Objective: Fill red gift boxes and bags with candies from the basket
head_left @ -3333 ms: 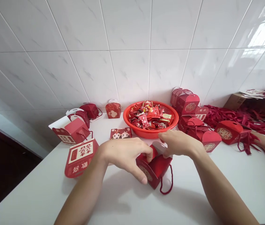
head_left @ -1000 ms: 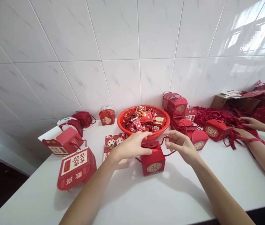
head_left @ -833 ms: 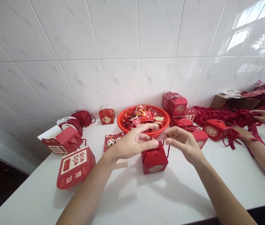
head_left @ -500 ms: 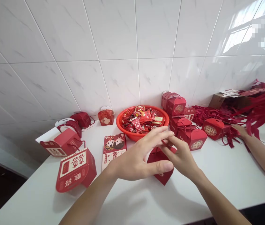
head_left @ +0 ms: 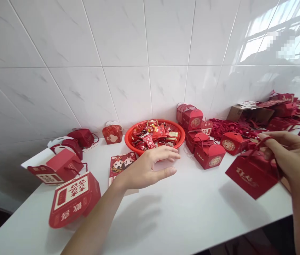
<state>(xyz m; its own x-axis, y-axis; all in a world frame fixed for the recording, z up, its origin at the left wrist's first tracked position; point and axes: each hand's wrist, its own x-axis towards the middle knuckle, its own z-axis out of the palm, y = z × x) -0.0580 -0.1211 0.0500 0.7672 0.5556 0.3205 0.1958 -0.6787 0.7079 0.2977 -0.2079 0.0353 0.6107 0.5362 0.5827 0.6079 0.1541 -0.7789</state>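
My left hand (head_left: 152,164) hovers over the white table (head_left: 176,212) in front of the red basket, fingers stretched out and thumb apart, holding nothing. The basket (head_left: 182,141) is full of wrapped candies (head_left: 159,131). Off to the right, my right hand (head_left: 285,152) is closed on the cord handle of a small red gift box (head_left: 253,177). That box hangs tilted above the table, gold lettering on its side. A flat card box with two cartoon figures (head_left: 118,163) lies partly behind my left hand.
At left stand several red boxes, including one with a raised flap (head_left: 51,166) and a larger tilted one (head_left: 75,198). Stacked red boxes (head_left: 209,154) sit right of the basket. Red ribbons (head_left: 225,128) and a cardboard carton (head_left: 245,115) lie against the tiled wall.
My right hand has carried the red gift box from beside my left hand far to the right. My left hand stays open, slightly further left. The ribbons lifted at the right are no longer raised.
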